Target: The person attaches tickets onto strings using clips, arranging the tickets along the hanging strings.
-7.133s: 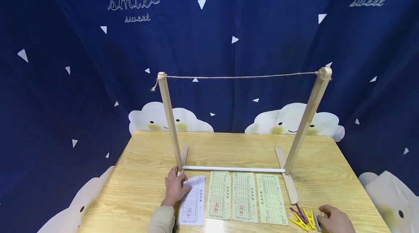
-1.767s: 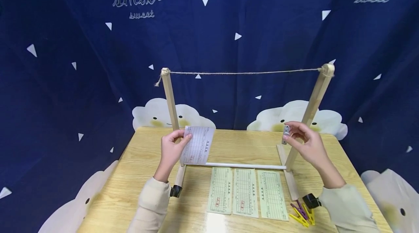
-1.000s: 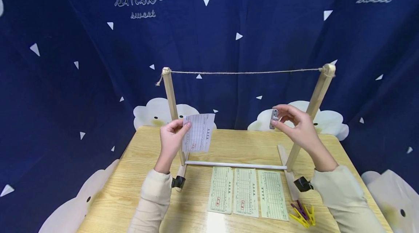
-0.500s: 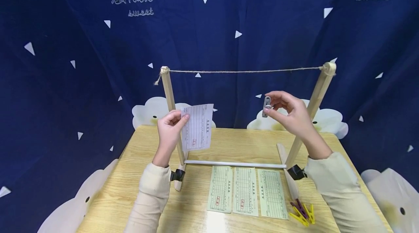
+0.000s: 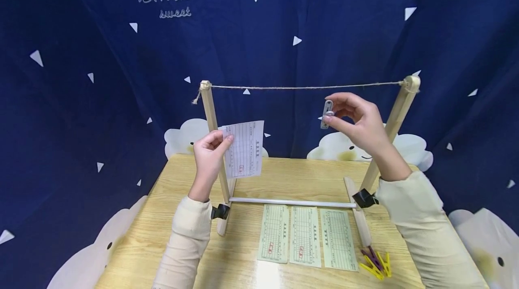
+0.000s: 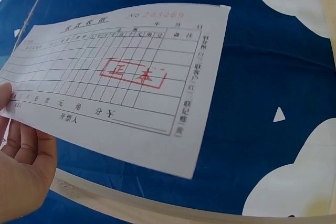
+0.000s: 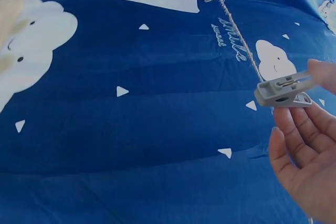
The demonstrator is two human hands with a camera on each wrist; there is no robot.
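Observation:
My left hand [image 5: 208, 151] pinches a white receipt slip [image 5: 244, 150] by its left edge, holding it up in front of the left post. Printed lines and a red stamp show on the slip [image 6: 121, 72] in the left wrist view. Between thumb and fingertips my right hand [image 5: 358, 120] pinches a grey clothespin [image 5: 327, 114], raised below the right part of the twine line [image 5: 300, 87]. In the right wrist view the clothespin [image 7: 281, 90] overlaps the twine, its spring showing.
Wooden posts [image 5: 395, 113] carry the twine, with a white rod [image 5: 292, 202] joining them low down. Three pale green slips [image 5: 305, 237] lie on the table [image 5: 138, 244]. Yellow clothespins [image 5: 372, 268] and a purple clothespin [image 5: 374, 257] lie at the right. A blue curtain [image 5: 263, 50] hangs behind.
The left hand has lifted the white slip off the table and raised it. My right hand has picked up the grey clothespin and moved up and left toward the twine.

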